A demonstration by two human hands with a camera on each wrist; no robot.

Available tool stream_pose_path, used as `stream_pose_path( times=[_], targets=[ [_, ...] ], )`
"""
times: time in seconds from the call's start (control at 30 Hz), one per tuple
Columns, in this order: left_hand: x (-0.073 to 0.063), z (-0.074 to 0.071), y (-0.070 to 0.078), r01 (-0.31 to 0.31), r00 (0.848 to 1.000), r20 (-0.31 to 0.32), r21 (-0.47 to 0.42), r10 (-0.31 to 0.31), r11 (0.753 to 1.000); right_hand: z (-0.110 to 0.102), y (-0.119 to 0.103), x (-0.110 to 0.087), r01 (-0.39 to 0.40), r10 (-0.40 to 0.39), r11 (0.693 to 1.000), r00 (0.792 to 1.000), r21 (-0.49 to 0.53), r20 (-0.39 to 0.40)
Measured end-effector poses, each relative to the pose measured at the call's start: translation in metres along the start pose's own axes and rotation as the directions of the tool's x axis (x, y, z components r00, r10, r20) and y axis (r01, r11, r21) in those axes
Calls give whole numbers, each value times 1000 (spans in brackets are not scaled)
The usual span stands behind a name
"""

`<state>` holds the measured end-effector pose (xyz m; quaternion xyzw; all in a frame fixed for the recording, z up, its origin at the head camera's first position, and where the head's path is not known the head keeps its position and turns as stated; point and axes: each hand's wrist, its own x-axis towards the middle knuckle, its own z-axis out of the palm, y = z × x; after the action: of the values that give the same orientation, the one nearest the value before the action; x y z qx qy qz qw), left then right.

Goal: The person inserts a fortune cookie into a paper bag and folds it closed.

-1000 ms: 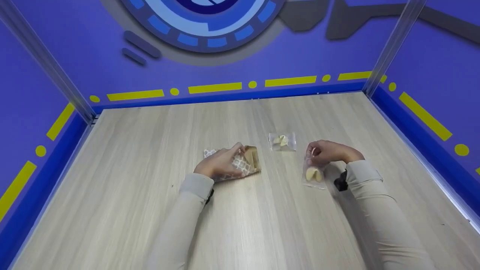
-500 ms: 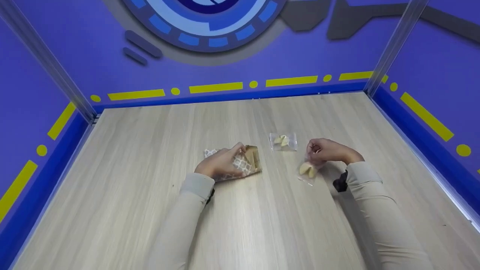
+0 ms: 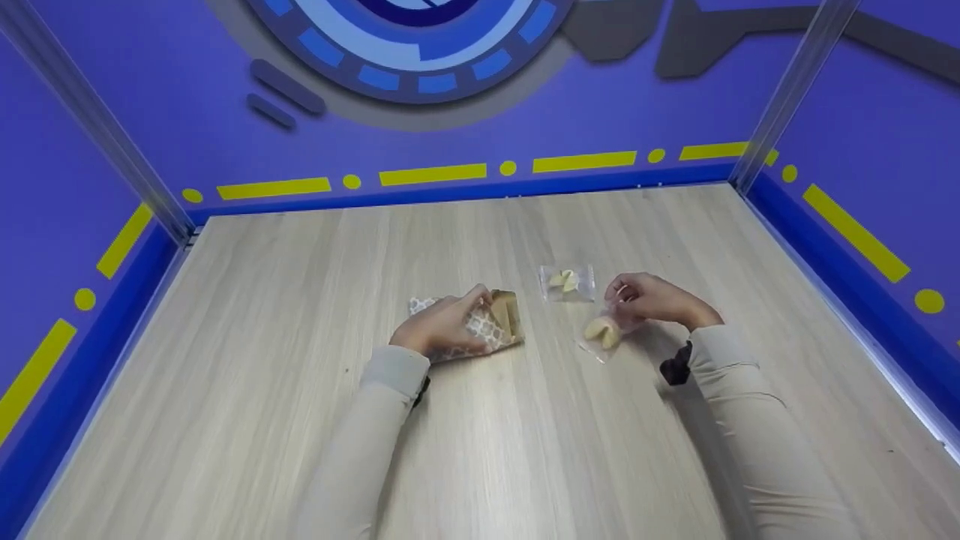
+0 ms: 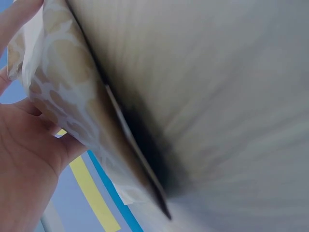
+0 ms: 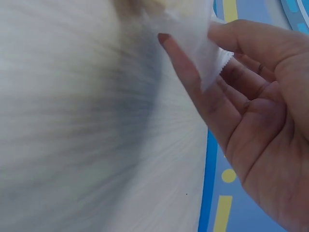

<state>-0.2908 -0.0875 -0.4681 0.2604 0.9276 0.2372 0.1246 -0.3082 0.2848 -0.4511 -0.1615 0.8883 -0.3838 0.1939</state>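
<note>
My left hand [image 3: 442,326] grips a paper bag [image 3: 486,327] with a tan and white lattice print, lying on its side with its brown mouth facing right. In the left wrist view the patterned paper bag [image 4: 72,82] bulges between thumb and fingers. My right hand [image 3: 654,298] pinches the end of a clear wrapper holding a fortune cookie [image 3: 602,331]. Close up in the right wrist view, the crimped wrapper [image 5: 195,43] sits between thumb and fingers, the cookie mostly out of frame. A second wrapped fortune cookie [image 3: 566,282] lies on the table between bag and right hand, farther back.
The pale wood table [image 3: 480,450] is bordered by a blue-purple back wall [image 3: 420,142] and side walls with yellow dashes. Metal corner posts [image 3: 787,97] stand at the back corners.
My right hand has shifted slightly left, and the wrapped fortune cookie in it has swung left toward the bag. The left hand and the bag stay in place.
</note>
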Motion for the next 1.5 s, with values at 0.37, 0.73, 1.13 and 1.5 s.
stream_pose_path(
  times=[0.37,0.73,1.13,1.5],
  targets=[
    [2,0,-2,-14,1000,11,-21,14,1000,13,-3,7,48,-43,998,992,43,-121],
    [1,0,-1,-14,1000,6,-13,14,1000,21,-8,11,69,-39,987,979,146,-199],
    [2,0,-2,-29,1000,-7,-3,29,1000,33,-17,24,43,12,982,957,184,-290],
    [2,0,-1,-27,1000,-4,-6,27,1000,44,-33,33,10,74,973,932,229,-354]
  ],
)
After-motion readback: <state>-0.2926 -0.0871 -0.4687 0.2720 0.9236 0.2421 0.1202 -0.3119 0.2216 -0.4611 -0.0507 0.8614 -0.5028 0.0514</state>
